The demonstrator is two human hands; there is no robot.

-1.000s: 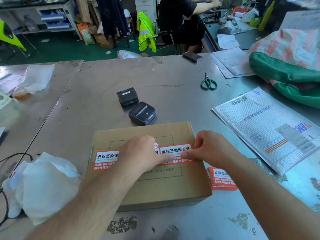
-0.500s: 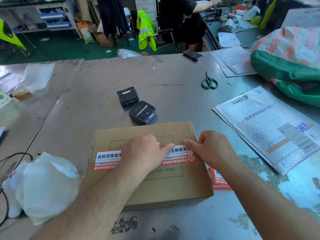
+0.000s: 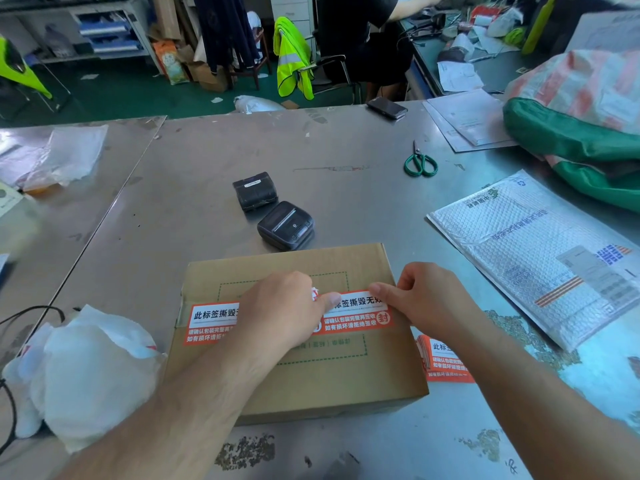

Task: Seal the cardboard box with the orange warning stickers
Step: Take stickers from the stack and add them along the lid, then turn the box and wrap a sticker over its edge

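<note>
Both hands lie on top of the flat brown cardboard box [image 3: 294,368], which sits on the grey metal table [image 3: 214,161] close to the person. Left hand [image 3: 280,311] is flat on the lid with its fingers stretched out, and it grips nothing. It covers the middle of the box, where the two stickers meet. Its thumb tip pushes down on the right orange and white warning sticker [image 3: 360,315]. A little scrap of white paper pokes out by its knuckles. The left orange and white warning sticker [image 3: 211,322] peeks out from under this hand and reaches the left edge of the box. Right hand [image 3: 426,299] is curled, and its fingertips press the right end of the right sticker at the box's right edge. Whether it pinches anything, I cannot tell. Just beside the box on the right lies a small stack of orange stickers [image 3: 440,358], partly under the right arm.
</note>
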